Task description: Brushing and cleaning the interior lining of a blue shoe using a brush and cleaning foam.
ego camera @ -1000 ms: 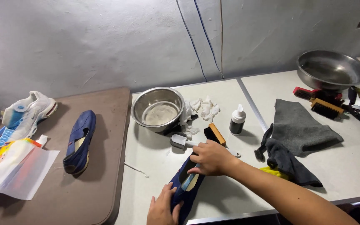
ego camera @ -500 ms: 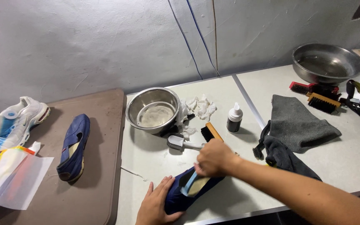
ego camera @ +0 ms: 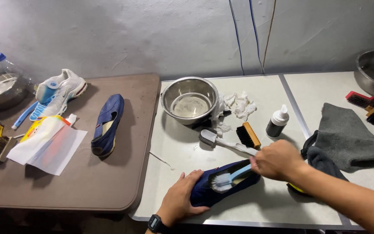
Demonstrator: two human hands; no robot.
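Note:
A dark blue slip-on shoe (ego camera: 204,190) lies on the white table (ego camera: 265,208) near its front edge. My left hand (ego camera: 182,197) presses flat on the shoe's toe end and holds it down. My right hand (ego camera: 278,160) grips a light blue brush (ego camera: 227,178) whose white bristles are inside the shoe opening. The matching blue shoe (ego camera: 107,125) lies on the brown table (ego camera: 87,182) to the left.
A steel bowl (ego camera: 189,100) with soapy water, crumpled tissues (ego camera: 239,105), a wooden brush (ego camera: 248,135), a grey-handled brush (ego camera: 221,142) and a small bottle (ego camera: 277,122) stand behind the shoe. Grey cloth (ego camera: 351,138) lies right. A white sneaker (ego camera: 59,92) and papers (ego camera: 48,145) sit left.
The view shifted, so everything sits further right and lower in the frame. My right hand has drawn back to the right along the shoe with the brush. My left hand stays on the toe.

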